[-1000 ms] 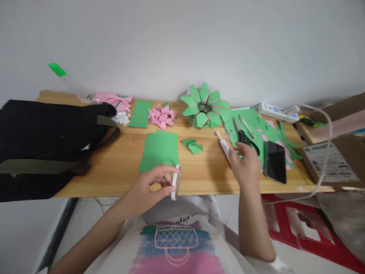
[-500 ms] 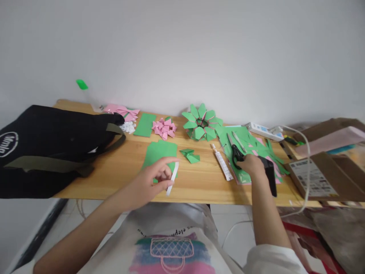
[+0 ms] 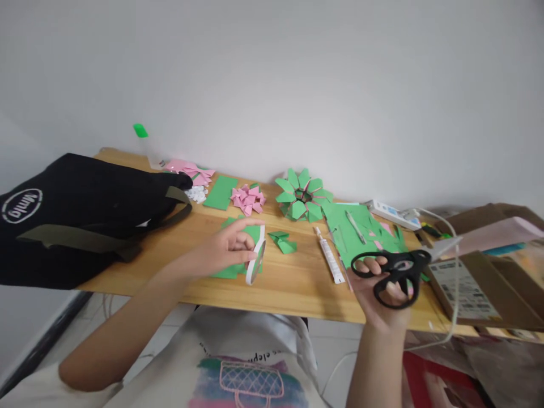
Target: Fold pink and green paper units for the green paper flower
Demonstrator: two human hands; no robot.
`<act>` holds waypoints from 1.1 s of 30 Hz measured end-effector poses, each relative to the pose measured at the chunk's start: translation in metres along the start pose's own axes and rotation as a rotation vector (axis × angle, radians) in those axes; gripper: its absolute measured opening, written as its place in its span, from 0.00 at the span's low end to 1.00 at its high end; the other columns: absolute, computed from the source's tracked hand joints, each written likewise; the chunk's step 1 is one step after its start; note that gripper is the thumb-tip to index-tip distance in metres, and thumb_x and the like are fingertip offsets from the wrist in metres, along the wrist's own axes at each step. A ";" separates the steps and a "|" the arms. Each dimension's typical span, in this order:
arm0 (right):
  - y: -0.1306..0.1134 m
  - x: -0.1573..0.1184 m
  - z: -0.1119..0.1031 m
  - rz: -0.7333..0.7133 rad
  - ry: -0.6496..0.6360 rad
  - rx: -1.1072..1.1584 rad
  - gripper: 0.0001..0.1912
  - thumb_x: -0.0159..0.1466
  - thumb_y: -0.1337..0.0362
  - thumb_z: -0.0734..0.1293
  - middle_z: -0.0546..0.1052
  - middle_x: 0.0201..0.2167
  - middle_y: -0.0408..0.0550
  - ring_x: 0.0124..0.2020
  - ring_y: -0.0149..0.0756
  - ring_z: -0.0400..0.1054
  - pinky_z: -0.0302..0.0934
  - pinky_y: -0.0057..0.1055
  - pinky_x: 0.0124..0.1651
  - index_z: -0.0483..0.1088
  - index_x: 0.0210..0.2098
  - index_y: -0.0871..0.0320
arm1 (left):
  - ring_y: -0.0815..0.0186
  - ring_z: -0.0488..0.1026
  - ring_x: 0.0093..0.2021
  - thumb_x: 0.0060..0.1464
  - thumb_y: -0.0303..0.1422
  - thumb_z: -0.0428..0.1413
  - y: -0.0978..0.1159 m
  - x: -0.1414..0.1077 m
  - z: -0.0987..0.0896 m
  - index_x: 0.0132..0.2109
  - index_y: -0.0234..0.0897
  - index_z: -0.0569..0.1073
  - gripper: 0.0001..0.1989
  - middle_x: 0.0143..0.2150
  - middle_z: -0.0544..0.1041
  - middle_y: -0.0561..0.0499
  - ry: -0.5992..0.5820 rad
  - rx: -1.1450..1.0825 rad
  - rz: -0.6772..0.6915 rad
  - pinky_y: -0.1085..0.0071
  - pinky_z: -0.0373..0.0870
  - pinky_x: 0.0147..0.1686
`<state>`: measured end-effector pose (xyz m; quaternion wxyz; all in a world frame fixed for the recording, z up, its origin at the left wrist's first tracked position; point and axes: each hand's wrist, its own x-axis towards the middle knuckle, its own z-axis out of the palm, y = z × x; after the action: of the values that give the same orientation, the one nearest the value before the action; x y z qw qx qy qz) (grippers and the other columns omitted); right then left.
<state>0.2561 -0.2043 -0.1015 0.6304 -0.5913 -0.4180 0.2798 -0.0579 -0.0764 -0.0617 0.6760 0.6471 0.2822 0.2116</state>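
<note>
Between the thumb and fingers of my left hand (image 3: 229, 246) is a roll of white tape (image 3: 256, 263), held above a stack of green paper (image 3: 225, 271). My right hand (image 3: 380, 294) is raised at the right, palm up, with fingers through the handles of black-handled scissors (image 3: 395, 271); their blades point right. Folded green pieces (image 3: 284, 242) lie just right of the tape. Farther right is a white glue tube (image 3: 329, 256). A green and pink paper ring (image 3: 302, 194) stands near the wall, with folded pink pieces (image 3: 247, 199) to its left.
A black bag (image 3: 89, 209) covers the left of the wooden table (image 3: 289, 286). Green sheets with scraps and a pen (image 3: 356, 226) lie at the right. Beyond are a power strip (image 3: 393, 214), a white cable and a cardboard box (image 3: 488, 289).
My right hand has picked up the scissors from the green sheets and turned palm up, with the blades swung to the right. My left hand has tilted the tape roll, so its round side shows.
</note>
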 end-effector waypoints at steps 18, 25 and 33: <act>-0.063 -0.030 0.007 0.099 -0.759 -0.911 0.21 0.58 0.42 0.65 0.72 0.24 0.45 0.27 0.39 0.66 0.60 0.32 0.31 0.70 0.31 0.55 | 0.69 0.73 0.31 0.55 0.30 0.56 0.022 0.004 0.012 0.59 0.41 0.63 0.25 0.32 0.73 0.57 -0.123 0.108 0.103 0.70 0.68 0.34; -0.078 -0.013 0.011 0.039 -0.884 -1.035 0.20 0.62 0.47 0.62 0.72 0.25 0.45 0.26 0.36 0.65 0.57 0.29 0.30 0.72 0.35 0.58 | 0.70 0.71 0.30 0.55 0.27 0.54 0.034 0.001 0.015 0.59 0.40 0.66 0.23 0.31 0.71 0.57 -0.170 0.224 0.092 0.72 0.66 0.34; -0.094 0.000 0.018 0.054 -0.909 -1.068 0.22 0.65 0.47 0.59 0.67 0.19 0.41 0.21 0.31 0.59 0.50 0.27 0.26 0.70 0.28 0.58 | 0.69 0.71 0.32 0.56 0.28 0.53 0.033 0.000 0.015 0.47 0.39 0.69 0.11 0.32 0.71 0.56 -0.162 0.211 0.150 0.71 0.67 0.35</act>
<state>0.2274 -0.2086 -0.0098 0.0092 -0.6546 -0.7055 0.2715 -0.0453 -0.0855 -0.0290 0.6070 0.7487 0.1983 0.1779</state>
